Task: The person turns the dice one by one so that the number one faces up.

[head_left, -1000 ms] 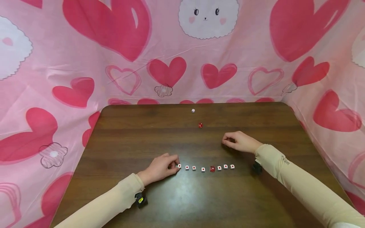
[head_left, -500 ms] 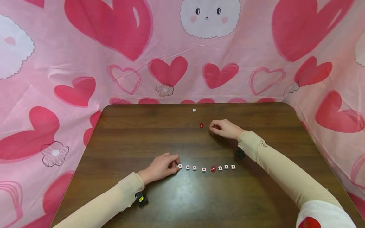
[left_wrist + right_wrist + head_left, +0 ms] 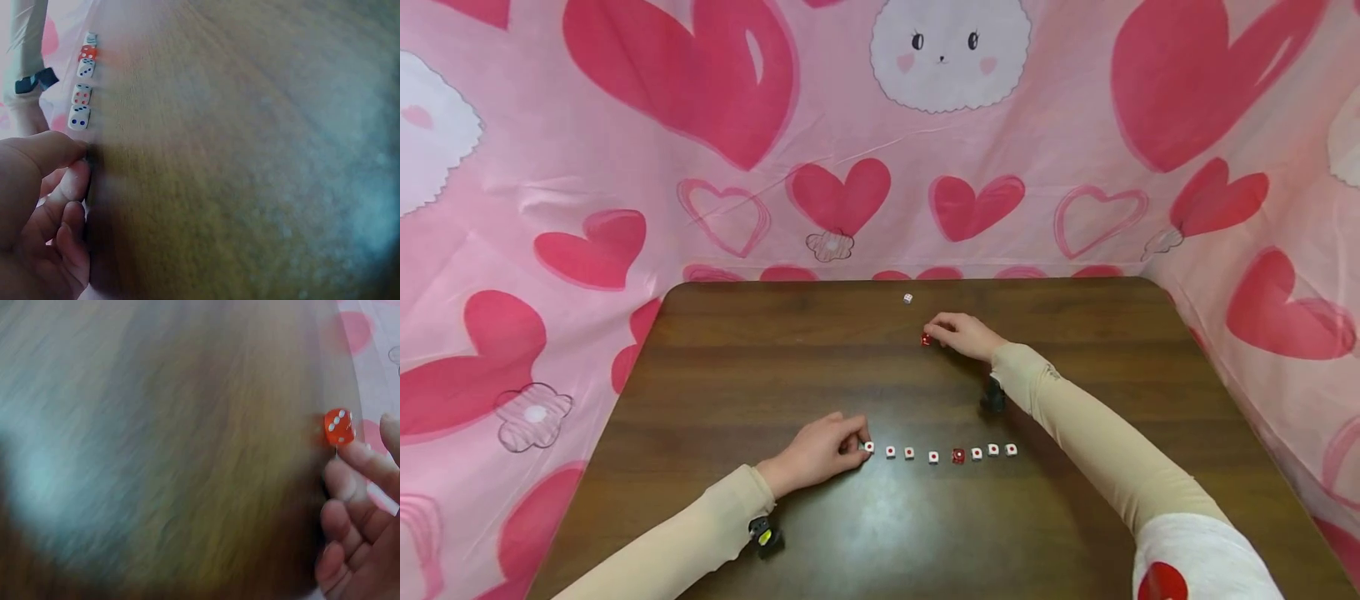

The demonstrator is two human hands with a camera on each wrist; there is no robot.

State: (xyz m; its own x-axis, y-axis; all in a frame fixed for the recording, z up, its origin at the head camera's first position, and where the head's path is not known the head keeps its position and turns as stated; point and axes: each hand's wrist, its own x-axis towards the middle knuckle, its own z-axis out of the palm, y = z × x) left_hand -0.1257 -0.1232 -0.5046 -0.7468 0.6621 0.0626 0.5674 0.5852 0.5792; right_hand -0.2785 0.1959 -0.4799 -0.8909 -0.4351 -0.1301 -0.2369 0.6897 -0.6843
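Note:
Several white dice (image 3: 933, 457) and one translucent red die (image 3: 958, 456) stand in a spaced row across the wooden table, each with its single pip up. At the row's left end, my left hand (image 3: 816, 450) pinches a white die (image 3: 869, 447) between thumb and finger; the left wrist view hides that die behind the fingertips. Farther back, my right hand (image 3: 966, 335) reaches to a second red die (image 3: 926, 340). In the right wrist view a fingertip lies right at this red die (image 3: 339, 427), while the thumb (image 3: 390, 432) is apart from it.
A lone white die (image 3: 907, 298) lies near the table's far edge. The dark wooden table (image 3: 760, 375) has a pink heart-patterned cloth (image 3: 730, 125) hanging behind it and at both sides. Small black wrist devices (image 3: 766, 536) sit on both sleeves.
My right hand has moved left and away from me, from open table beyond the row to the far red die. My left hand stays at the row's left end.

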